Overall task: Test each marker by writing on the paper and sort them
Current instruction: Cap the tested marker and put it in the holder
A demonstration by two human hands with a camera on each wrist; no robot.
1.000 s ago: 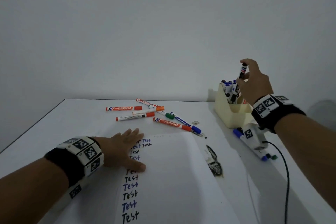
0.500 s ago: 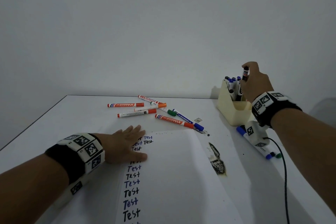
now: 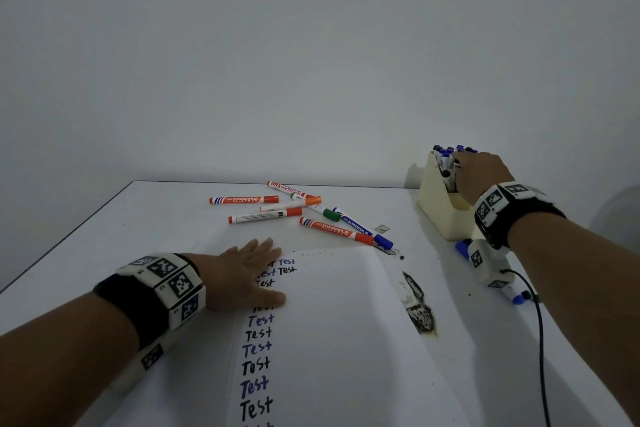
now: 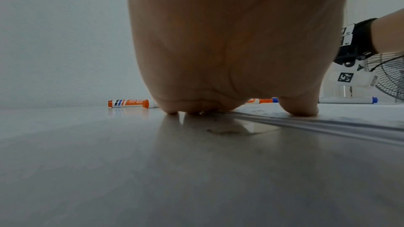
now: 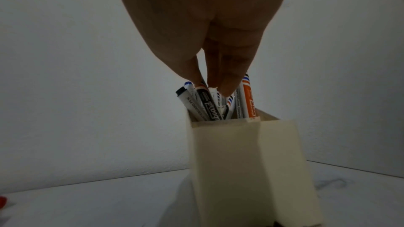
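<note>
Your right fingertips (image 5: 227,85) sit bunched on the tops of the markers in the cream holder (image 5: 244,158). Thumb and first fingers look pinched at the black-labelled marker (image 5: 210,106), but the wrist view is dim and I can't tell whether they grip it or only touch its end. From the head view the right hand (image 3: 483,177) covers the holder's back compartment, fingers curled down into the marker tops.

My read: you're seating a tested marker among the sorted ones. Push it straight down so it stands with the others, then open the fingers before lifting, or you'll drag a neighbour out. The orange marker in the holder (image 5: 249,99) stands just beside your fingers, so lift clear of it. The holder looks light; don't lean on its wall.

Your left hand (image 3: 242,277) lies flat, fingers straight, on the paper (image 3: 346,322), covering part of the "Test" column. Keep pressing there so the sheet doesn't slide on the table (image 3: 156,218).

Next candidates are in the loose pile beyond the paper: orange markers (image 3: 244,200), one green-capped marker (image 3: 325,213), one blue-capped marker (image 3: 363,230). Two more blue-capped markers (image 3: 464,248) lie on the table by the holder, under your right wrist; watch the cable (image 3: 538,340) there when you reach back.
</note>
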